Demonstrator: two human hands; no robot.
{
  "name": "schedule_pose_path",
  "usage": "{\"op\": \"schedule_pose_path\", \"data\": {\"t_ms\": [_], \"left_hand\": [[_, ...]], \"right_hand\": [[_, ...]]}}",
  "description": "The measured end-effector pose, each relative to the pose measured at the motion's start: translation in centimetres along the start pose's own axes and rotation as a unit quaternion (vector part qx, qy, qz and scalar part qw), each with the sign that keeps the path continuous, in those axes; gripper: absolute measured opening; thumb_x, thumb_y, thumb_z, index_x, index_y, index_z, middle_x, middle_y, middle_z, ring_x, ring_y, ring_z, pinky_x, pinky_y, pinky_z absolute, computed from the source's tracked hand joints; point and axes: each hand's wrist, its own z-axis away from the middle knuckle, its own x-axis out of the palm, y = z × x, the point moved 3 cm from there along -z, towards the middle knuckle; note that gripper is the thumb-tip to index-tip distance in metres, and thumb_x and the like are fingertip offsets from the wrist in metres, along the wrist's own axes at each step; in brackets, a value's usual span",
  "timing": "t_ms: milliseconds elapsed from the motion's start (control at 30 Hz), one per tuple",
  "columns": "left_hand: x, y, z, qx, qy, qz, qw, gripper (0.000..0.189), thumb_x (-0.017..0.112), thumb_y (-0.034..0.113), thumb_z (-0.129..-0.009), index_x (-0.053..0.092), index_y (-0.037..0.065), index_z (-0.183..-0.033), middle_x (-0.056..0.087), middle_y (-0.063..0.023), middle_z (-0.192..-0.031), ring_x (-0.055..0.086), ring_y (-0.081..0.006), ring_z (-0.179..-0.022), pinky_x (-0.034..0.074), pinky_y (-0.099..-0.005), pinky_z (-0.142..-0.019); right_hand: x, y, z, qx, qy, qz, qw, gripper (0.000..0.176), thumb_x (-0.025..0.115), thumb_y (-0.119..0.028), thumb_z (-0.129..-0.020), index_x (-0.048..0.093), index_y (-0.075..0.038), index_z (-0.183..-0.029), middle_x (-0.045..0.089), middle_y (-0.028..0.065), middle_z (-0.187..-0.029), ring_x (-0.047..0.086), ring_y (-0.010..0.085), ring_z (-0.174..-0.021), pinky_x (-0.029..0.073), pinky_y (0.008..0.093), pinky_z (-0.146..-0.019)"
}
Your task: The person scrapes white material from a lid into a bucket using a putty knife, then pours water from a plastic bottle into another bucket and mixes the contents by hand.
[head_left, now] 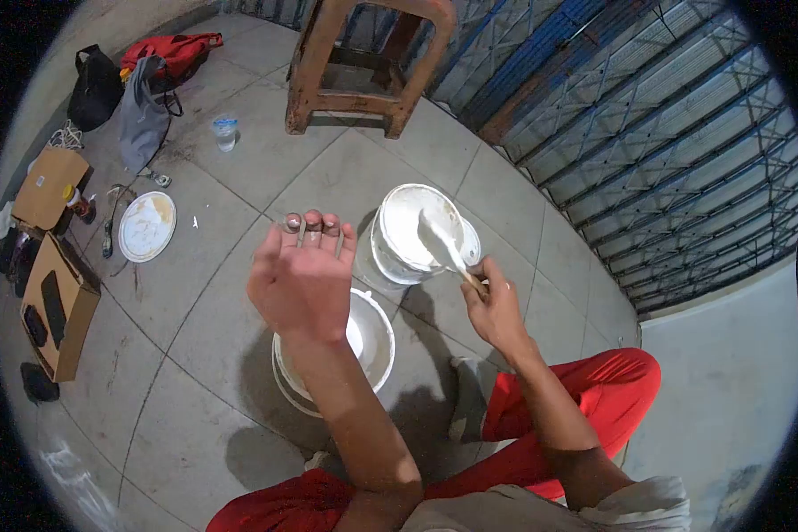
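Observation:
My right hand (497, 308) is wrapped round the wooden handle of a spatula (449, 250) coated in white paste. Its broad end reaches over the mouth of a white bucket (387, 260), which holds more of the white material. My left hand (303, 279) is raised with the palm up, fingers a little curled and holding nothing; dark smudges mark the fingertips. Below that hand, partly hidden by my forearm, stands a white tub (384, 341) with white stuff inside. A round white lid (471, 241) shows just behind the bucket's right side.
A brown plastic stool (346, 100) stands ahead, near a folding metal gate (594, 142). Leftward on the tiled floor lie a stained lid (147, 227), a plastic cup (225, 135), an open cardboard box (60, 310), a grey bag (144, 120) and a black bag (96, 93).

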Motion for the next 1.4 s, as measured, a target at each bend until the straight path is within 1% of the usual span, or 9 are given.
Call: {"op": "schedule_pose_path", "data": {"t_ms": [133, 500, 867, 967, 1000, 1067, 1233, 1367, 1400], "left_hand": [[-0.3, 0.4, -0.1, 0.01, 0.01, -0.006, 1.0, 0.027, 0.056, 0.024, -0.094, 0.047, 0.002, -0.106, 0.049, -0.0123, -0.107, 0.047, -0.0259, -0.108, 0.034, -0.0455, -0.103], [-1.3, -1.4, 0.4, -0.022, 0.022, 0.013, 0.999, 0.02, 0.057, 0.024, -0.094, 0.056, 0.003, -0.097, 0.058, -0.0101, -0.097, 0.056, -0.0256, -0.098, 0.039, -0.044, -0.099], [1.5, -0.4, 1.7, 0.017, 0.035, -0.011, 0.999, 0.021, 0.055, 0.025, -0.096, 0.056, 0.004, -0.098, 0.058, -0.0093, -0.096, 0.055, -0.0247, -0.097, 0.04, -0.043, -0.096], [1.3, -0.1, 1.1, 0.001, -0.02, 0.005, 1.0, 0.021, 0.054, 0.024, -0.095, 0.053, 0.004, -0.101, 0.055, -0.0096, -0.099, 0.052, -0.0243, -0.1, 0.038, -0.0431, -0.098], [1.4, 0.0, 1.3, -0.005, -0.011, 0.006, 1.0, 0.021, 0.054, 0.024, -0.095, 0.053, 0.004, -0.101, 0.055, -0.0096, -0.099, 0.052, -0.0243, -0.1, 0.038, -0.0431, -0.098], [2.5, 0.4, 1.0, -0.01, -0.069, 0.022, 0.997, 0.022, 0.053, 0.023, -0.095, 0.05, 0.004, -0.104, 0.051, -0.0104, -0.104, 0.048, -0.0243, -0.105, 0.036, -0.0436, -0.1], [3.8, 1.3, 1.5, 0.005, -0.072, 0.045, 0.996, 0.025, 0.053, 0.024, -0.096, 0.048, 0.003, -0.108, 0.049, -0.0106, -0.107, 0.046, -0.025, -0.109, 0.032, -0.0447, -0.104], [4.6, 2.5, 2.0, 0.025, -0.089, 0.051, 0.994, 0.027, 0.053, 0.025, -0.096, 0.047, 0.002, -0.109, 0.049, -0.0103, -0.108, 0.046, -0.0253, -0.11, 0.031, -0.0451, -0.106], [4.6, 2.8, 2.1, 0.027, -0.09, 0.05, 0.994, 0.027, 0.053, 0.025, -0.096, 0.047, 0.002, -0.109, 0.049, -0.0103, -0.108, 0.046, -0.0253, -0.11, 0.031, -0.0451, -0.106]], "right_hand": [[-0.5, -1.0, 1.8, -0.125, -0.034, 0.076, 0.989, 0.021, 0.064, 0.0, -0.082, 0.05, -0.002, -0.098, 0.059, 0.0202, -0.089, 0.059, 0.0457, -0.081, 0.049, 0.049, -0.07], [-0.5, 1.1, 3.0, -0.167, -0.071, 0.132, 0.975, 0.025, 0.065, 0.001, -0.077, 0.058, -0.008, -0.099, 0.059, 0.0132, -0.094, 0.063, 0.0379, -0.077, 0.053, 0.0461, -0.065], [1.6, -0.9, 1.4, -0.152, -0.048, 0.106, 0.982, 0.025, 0.064, 0.0, -0.078, 0.056, -0.005, -0.102, 0.059, 0.0162, -0.093, 0.062, 0.0405, -0.082, 0.051, 0.0466, -0.07], [2.6, -0.9, 0.0, -0.166, 0.008, 0.081, 0.983, 0.024, 0.064, -0.001, -0.08, 0.055, -0.003, -0.102, 0.059, 0.0193, -0.093, 0.061, 0.043, -0.084, 0.05, 0.0474, -0.074], [2.9, -0.8, -0.4, -0.095, -0.014, 0.067, 0.993, 0.02, 0.063, -0.002, -0.083, 0.054, -0.002, -0.101, 0.06, 0.0224, -0.091, 0.061, 0.0446, -0.086, 0.048, 0.0481, -0.078], [3.2, -0.5, -1.7, -0.041, 0.012, 0.067, 0.997, 0.016, 0.062, -0.003, -0.085, 0.052, -0.001, -0.099, 0.062, 0.0234, -0.086, 0.063, 0.0405, -0.081, 0.049, 0.0468, -0.072], [1.2, 1.3, -5.0, 0.052, 0.026, -0.02, 0.998, 0.019, 0.063, -0.006, -0.085, 0.051, 0.0, -0.098, 0.064, 0.0246, -0.082, 0.066, 0.034, -0.074, 0.05, 0.0442, -0.063], [-2.7, -1.7, -7.1, 0.031, 0.025, -0.015, 0.999, 0.022, 0.065, -0.008, -0.082, 0.051, 0.002, -0.096, 0.064, 0.024, -0.081, 0.066, 0.0344, -0.075, 0.05, 0.0456, -0.066], [-3.6, -2.0, -8.2, -0.021, -0.021, 0.058, 0.998, 0.019, 0.065, -0.005, -0.083, 0.051, 0.001, -0.094, 0.063, 0.0173, -0.078, 0.062, 0.0246, -0.074, 0.049, 0.0407, -0.067]]}}
